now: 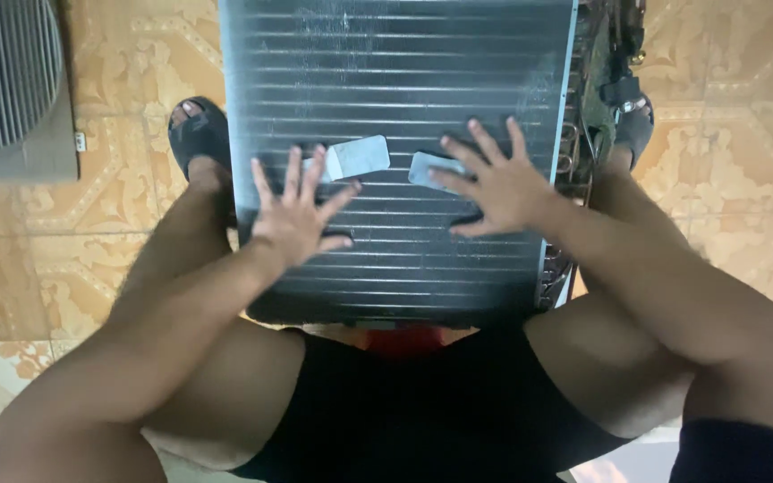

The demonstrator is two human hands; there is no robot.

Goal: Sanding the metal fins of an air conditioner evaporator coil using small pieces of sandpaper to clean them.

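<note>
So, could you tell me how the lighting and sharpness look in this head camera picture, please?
In the head view, the finned coil panel shows a pale sheen near its top; both the left hand and right hand cast dark shadows just beside their fingers; the two small grey pads read clearly, while the thighs at the bottom edge look soft and dim.

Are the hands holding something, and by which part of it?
Nothing is gripped. The left hand and the right hand lie flat, fingers spread, on the finned coil panel; the right one covers a small pale pad.
</note>
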